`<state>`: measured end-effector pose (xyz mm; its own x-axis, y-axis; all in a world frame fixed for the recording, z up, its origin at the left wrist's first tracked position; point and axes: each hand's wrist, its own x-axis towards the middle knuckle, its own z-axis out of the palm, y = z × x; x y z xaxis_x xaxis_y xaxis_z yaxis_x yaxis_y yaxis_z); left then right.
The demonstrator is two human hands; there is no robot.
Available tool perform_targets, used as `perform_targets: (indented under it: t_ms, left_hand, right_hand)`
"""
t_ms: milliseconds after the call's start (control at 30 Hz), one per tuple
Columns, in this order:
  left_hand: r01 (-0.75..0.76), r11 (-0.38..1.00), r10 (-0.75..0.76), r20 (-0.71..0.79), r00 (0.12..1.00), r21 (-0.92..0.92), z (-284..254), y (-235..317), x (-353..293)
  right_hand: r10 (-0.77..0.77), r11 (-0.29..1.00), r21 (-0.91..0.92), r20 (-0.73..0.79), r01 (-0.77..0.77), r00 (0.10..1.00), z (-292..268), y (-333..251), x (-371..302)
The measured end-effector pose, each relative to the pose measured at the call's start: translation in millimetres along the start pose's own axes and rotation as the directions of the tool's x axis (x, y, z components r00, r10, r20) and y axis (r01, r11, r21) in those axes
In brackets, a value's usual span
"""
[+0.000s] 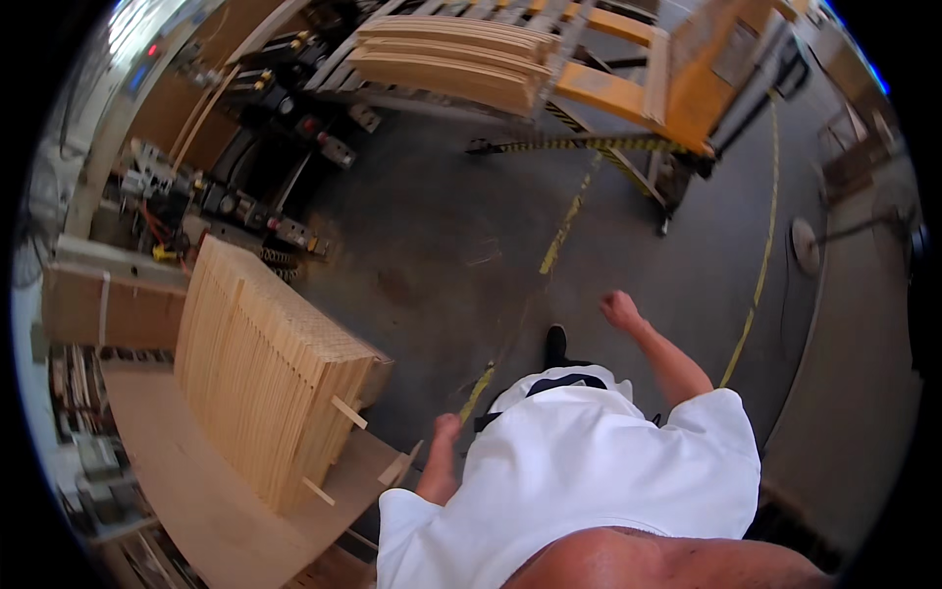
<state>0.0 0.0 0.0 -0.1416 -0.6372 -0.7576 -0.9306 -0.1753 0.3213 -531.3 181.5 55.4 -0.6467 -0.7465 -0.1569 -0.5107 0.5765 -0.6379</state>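
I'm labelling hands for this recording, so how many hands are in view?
2. The left hand is low, to the right of the tall wooden stack; the right hand is farther forward, over the grey floor. I see no sign of others hidden.

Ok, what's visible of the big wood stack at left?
The wood stack is a tall block of many pale, thin, wooden-looking pieces, packed tightly and apparently standing on edge, with a ridged top. It rests on a brown board. Two small sticks jut from its near end. The left hand, to its right, isn't touching it.
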Motion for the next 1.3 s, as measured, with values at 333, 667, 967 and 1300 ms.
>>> perform_targets:
  t_ms: [333, 667, 967, 1300]
  left_hand:
    - [0.062, 0.838, -0.234, -0.254, 0.939, -0.543, -25, 103, 192]
    - [-0.216, 0.937, 0.104, -0.368, 0.924, -0.276, -306, 260, 281]
    - [-0.068, 0.957, -0.012, -0.273, 0.962, -0.281, -387, 260, 409]
    - [-0.002, 0.924, 0.099, -0.234, 0.967, 0.383, -484, 251, 527]
  right_hand:
    - [-0.526, 0.826, -0.341, -0.182, 0.448, 0.831, -106, -297, 398]
    - [-0.538, 0.740, -0.608, -0.280, 0.286, 0.795, -96, -415, 619]
    - [-0.507, 0.770, -0.602, -0.377, 0.211, 0.775, -41, -423, 734]
    - [-0.430, 0.833, -0.484, -0.263, 0.268, 0.863, -51, -445, 713]
